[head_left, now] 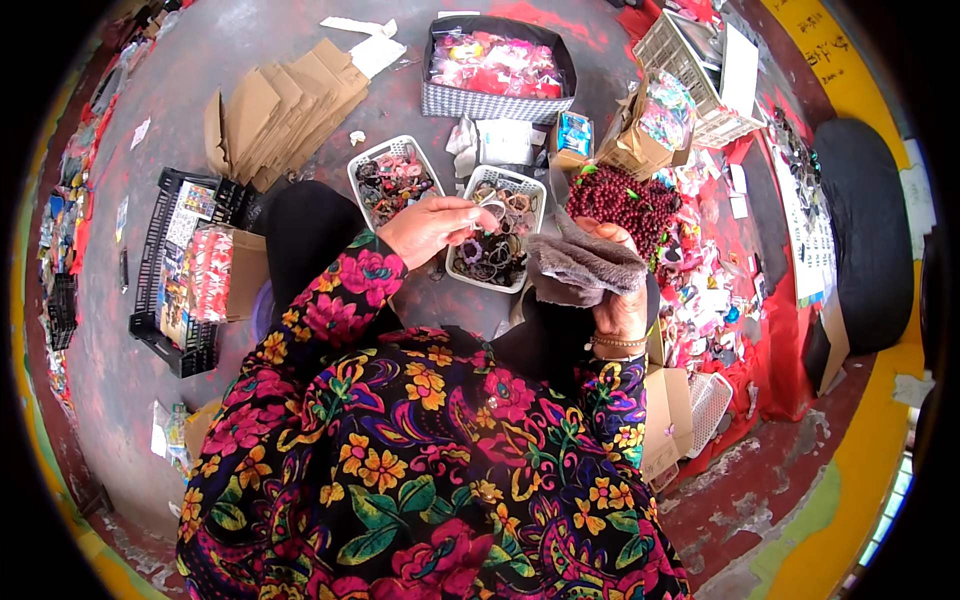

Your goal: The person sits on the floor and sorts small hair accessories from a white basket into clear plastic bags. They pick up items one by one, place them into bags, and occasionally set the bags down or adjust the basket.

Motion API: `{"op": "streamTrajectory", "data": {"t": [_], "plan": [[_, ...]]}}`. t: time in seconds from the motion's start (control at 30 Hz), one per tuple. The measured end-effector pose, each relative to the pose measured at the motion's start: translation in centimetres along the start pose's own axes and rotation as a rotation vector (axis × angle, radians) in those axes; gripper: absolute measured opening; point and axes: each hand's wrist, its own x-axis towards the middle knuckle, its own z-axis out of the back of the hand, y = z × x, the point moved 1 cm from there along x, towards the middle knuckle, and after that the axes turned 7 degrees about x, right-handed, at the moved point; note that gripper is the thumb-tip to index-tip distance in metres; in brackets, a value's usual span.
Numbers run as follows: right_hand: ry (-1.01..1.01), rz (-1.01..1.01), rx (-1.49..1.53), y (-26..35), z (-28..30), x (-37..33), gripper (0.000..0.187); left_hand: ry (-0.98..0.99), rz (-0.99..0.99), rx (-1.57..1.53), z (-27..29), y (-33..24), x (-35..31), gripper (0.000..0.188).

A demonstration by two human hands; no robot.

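My left hand [430, 230] is closed in a pinch on a small pale hair tie [494, 211], above a white basket [488, 285]. Dark hair ties [490, 256] fill the near part of that basket, and brown and beige ones lie in its far part. In my right hand [622, 312] is a folded, grey-brown fuzzy cloth [582, 266], gripped just right of the basket. The cloth hides part of my fingers and the basket's right side. Beyond my left hand stands a second white basket [378, 151] of mixed dark, red and pink hair ties.
Flattened cardboard [290, 110] and a black crate [150, 270] lie to the left. A checkered bin [495, 104] of pink packets stands at the far side. Dark red beads [620, 205], an open carton [640, 150] and scattered small goods [700, 320] are at right.
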Motion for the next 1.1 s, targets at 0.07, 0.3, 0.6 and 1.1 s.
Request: {"op": "streamTrajectory", "data": {"t": [0.07,0.3,0.6,1.1], "plan": [[0.089,-0.044,0.001,0.1,0.0,0.3,0.064,0.028,-0.121,-0.004,-0.4,-1.3,-0.9,0.025],[0.165,-0.175,0.259,-0.4,-1.7,1.9,0.091,-0.026,-0.052,-0.356,-1.5,-3.7,-3.0,0.025],[0.255,-0.297,0.483,-6.1,-4.9,4.7,0.1,-0.193,-0.052,-0.311,-2.5,-3.1,-2.8,0.021],[0.236,-0.321,0.515,-7.6,-4.1,3.5,0.091,-0.425,-0.398,-0.386,-4.3,-3.4,0.8,0.021]]}}
